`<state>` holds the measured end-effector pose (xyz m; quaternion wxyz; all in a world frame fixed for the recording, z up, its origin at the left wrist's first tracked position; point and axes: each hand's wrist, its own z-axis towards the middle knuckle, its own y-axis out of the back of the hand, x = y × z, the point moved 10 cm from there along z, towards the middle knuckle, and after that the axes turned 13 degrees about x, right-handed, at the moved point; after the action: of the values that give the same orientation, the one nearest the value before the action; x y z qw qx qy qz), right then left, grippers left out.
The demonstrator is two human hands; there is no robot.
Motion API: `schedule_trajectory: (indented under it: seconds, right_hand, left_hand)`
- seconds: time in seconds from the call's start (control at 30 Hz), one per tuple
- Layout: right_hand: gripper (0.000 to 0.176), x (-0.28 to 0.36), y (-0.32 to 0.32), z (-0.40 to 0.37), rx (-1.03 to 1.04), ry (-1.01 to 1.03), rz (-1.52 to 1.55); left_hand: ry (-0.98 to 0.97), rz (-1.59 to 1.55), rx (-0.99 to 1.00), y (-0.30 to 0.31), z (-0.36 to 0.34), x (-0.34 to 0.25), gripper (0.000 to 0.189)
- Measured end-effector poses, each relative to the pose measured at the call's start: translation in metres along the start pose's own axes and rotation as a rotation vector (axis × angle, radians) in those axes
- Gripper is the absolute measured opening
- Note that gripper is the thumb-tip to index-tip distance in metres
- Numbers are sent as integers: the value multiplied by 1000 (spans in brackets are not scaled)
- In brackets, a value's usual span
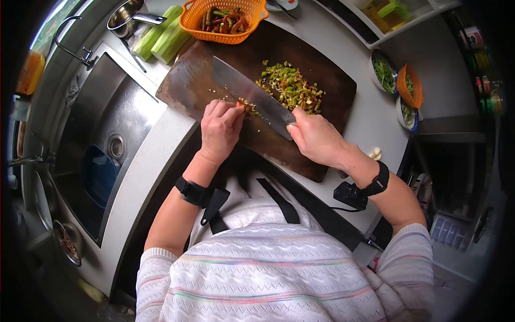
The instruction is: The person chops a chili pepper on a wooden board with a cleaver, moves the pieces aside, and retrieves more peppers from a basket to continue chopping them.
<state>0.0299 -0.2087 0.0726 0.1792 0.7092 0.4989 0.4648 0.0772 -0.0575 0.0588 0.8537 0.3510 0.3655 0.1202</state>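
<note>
A wide-bladed cleaver lies across the dark wooden cutting board, and my right hand is closed round its handle end. My left hand, fingers curled together, pinches a small red pepper piece beside the blade's near edge. Little chopped bits lie between those fingertips and the blade. On the far side of the cleaver spreads a heap of chopped green and reddish pepper. Most of the pinched piece is hidden by my fingers.
An orange basket of whole peppers stands at the board's far edge, next to peeled pale-green gourds and a steel saucepan. The sink lies left. Bowls of greens and garlic cloves are on the right.
</note>
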Motion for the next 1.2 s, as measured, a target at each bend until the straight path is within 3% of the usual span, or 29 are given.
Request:
schedule_trajectory:
  seconds: [0.47, 0.93, 1.2]
  right_hand:
    - [20, -10, -8, 8, -65, 39, 15]
    - [21, 4, 1, 4, 12, 18, 35]
    - [21, -5, -13, 12, -23, -16, 54]
  left_hand:
    - [-33, 45, 13, 3, -4, -10, 19]
    - [7, 3, -11, 1, -3, 0, 17]
    - [-2, 155, 47, 1, 0, -8, 21]
